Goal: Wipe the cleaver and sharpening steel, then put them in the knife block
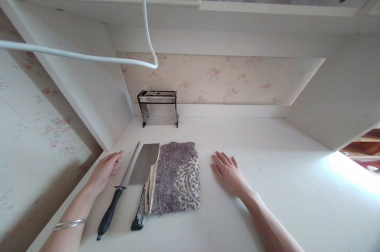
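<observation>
Left grip (107,165) narrow, right grip (228,170) wide and flat near coarse, folded purple-grey cloth (175,178), cream-patterned.

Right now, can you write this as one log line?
left hand: curled, near sharpening steel | right hand: palm down on counter | cleaver: between sharpening steel and folded cloth

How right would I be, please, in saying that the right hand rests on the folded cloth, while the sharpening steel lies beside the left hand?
Not quite: the head view shows the right hand resting on the white counter, apart from the folded cloth. The sharpening steel does lie beside the left hand.
</observation>
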A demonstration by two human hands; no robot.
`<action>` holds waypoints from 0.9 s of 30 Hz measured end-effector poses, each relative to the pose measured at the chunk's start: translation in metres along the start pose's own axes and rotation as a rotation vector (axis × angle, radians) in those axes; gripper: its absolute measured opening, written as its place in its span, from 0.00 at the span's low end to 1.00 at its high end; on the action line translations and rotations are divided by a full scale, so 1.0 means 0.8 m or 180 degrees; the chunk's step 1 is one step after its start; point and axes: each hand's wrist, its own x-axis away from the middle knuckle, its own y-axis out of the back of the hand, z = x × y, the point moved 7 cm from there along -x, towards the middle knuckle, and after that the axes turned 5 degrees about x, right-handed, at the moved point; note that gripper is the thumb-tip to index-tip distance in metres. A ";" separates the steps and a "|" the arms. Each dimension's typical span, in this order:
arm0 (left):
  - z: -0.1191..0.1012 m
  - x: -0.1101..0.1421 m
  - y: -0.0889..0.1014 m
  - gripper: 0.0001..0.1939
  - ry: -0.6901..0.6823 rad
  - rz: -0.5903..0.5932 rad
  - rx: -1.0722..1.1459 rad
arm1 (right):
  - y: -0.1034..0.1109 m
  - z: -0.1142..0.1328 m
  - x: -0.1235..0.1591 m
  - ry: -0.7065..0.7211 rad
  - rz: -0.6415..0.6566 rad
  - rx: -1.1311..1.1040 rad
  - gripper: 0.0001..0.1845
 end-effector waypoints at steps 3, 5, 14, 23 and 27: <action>-0.003 0.000 0.000 0.19 -0.0007 0.0000 0.0058 | 0.008 -0.006 -0.005 0.0028 -0.0025 -0.0084 0.25; -0.011 -0.003 -0.004 0.19 -0.0024 0.0059 -0.0028 | 0.019 -0.011 -0.016 0.0128 0.0009 -0.0261 0.22; -0.119 -0.088 -0.062 0.15 -0.0732 -0.0270 -0.0403 | 0.063 0.026 -0.162 -0.0052 0.0344 -0.2508 0.15; -0.176 -0.187 -0.091 0.18 -0.0451 -0.0508 0.0395 | 0.095 0.143 -0.273 0.0148 0.0462 -0.3058 0.31; -0.191 -0.193 -0.108 0.20 -0.0540 -0.0266 0.0469 | 0.107 0.168 -0.310 0.0130 0.0321 -0.3249 0.38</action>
